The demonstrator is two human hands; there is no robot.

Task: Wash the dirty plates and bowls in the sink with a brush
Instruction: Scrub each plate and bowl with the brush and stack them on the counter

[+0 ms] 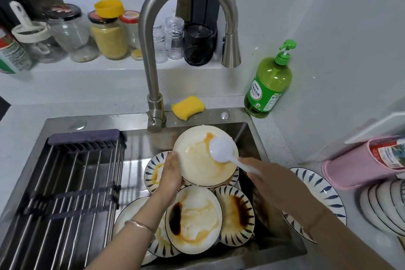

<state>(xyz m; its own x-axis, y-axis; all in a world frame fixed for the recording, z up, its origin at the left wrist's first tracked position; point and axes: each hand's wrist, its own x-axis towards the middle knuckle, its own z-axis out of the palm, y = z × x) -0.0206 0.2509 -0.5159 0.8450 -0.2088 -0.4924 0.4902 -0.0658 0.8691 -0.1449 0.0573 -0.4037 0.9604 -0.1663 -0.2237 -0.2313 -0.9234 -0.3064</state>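
**Progress.** The task is at an early stage. The rack (65,182) covers the left half of the sink (122,118) and carries no dishes. The left grip (169,173) clasps the left rim of a cream plate (197,160) and holds it tilted above the pile, face toward the person. Orange-brown residue covers that face, so this plate is judged only partly scrubbed. The brush (221,149) head lies on the plate's upper right area. The right grip (269,180) is wrapped round the brush handle. No water stream shows at the faucet (231,50).

The pile (194,217) fills the right half of the sink. It consists of several overlapping plates with dark and orange sauce stains, all judged unwashed. A patterned plate (324,193) lies on the surface at the right sink edge. Whether it is clean cannot be told. A dish stack (385,206) lies at the far right.

**Clearance.** The rack bounds movement to the left. The right sink wall stands just beside the brush head. The pile lies close under the held plate. Open room is judged to lie upward and toward the person.
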